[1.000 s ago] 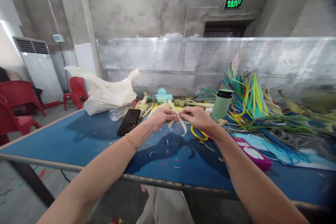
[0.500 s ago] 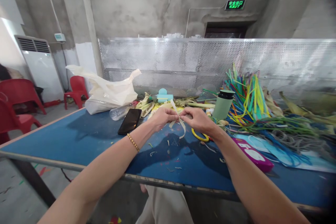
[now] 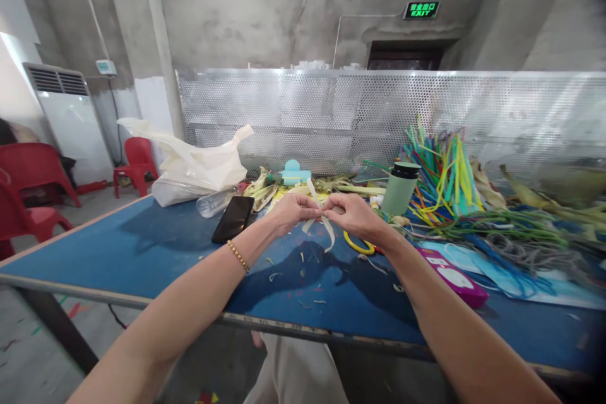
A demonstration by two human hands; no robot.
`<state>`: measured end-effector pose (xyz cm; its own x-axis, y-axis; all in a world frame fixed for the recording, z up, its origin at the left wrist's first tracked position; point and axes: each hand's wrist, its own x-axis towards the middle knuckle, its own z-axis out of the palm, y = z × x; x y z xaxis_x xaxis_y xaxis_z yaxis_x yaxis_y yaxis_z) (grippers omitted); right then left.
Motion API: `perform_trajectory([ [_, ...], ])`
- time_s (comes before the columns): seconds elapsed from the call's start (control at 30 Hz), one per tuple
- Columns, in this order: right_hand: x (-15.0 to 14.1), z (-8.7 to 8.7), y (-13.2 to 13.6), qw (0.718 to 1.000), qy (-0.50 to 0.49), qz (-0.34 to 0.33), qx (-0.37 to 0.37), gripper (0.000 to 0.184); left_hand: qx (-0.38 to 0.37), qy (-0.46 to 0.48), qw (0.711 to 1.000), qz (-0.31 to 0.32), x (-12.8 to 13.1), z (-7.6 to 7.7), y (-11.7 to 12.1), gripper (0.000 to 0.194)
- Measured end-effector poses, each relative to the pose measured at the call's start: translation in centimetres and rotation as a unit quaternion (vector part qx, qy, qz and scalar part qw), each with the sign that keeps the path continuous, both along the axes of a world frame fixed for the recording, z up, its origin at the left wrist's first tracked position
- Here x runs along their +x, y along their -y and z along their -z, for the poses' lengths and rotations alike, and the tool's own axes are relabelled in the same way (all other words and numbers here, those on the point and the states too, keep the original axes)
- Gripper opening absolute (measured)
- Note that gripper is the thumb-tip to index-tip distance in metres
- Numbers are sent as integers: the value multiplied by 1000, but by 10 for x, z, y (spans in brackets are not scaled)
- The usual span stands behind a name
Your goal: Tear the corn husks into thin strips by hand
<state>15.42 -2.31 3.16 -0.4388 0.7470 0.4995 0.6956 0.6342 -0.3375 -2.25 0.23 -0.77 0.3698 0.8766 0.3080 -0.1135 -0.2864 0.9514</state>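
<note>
My left hand and right hand closely pinch the pale strip, which could tear if I tug hard or slip if I loosen.

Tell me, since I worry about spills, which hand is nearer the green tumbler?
Right. The right hand is just left of the green tumbler and slightly nearer the camera; the left hand is farther left, across the pale strip.
</note>
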Motion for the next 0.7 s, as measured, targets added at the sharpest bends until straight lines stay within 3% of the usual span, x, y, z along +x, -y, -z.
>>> perform_trajectory([
  [0.23,2,5,-6,998,50,-23,43,16,-57,-32,996,60,-7,-3,2,20],
  [0.33,1,4,-2,984,66,-16,162,13,-81,-14,995,51,-9,-5,-1,19],
  [0.4,-1,2,2,962,29,50,265,15,-107,43,993,13,-9,-6,-4,15],
  [0.47,-4,1,6,942,-27,104,317,18,-126,114,985,-26,-7,-7,-6,11],
  [0.53,-8,3,7,947,-63,106,296,21,-128,169,976,-46,-5,-8,-7,9],
  [0.7,-22,16,1,989,-59,70,114,20,-110,224,967,-58,1,-6,-5,17],
])
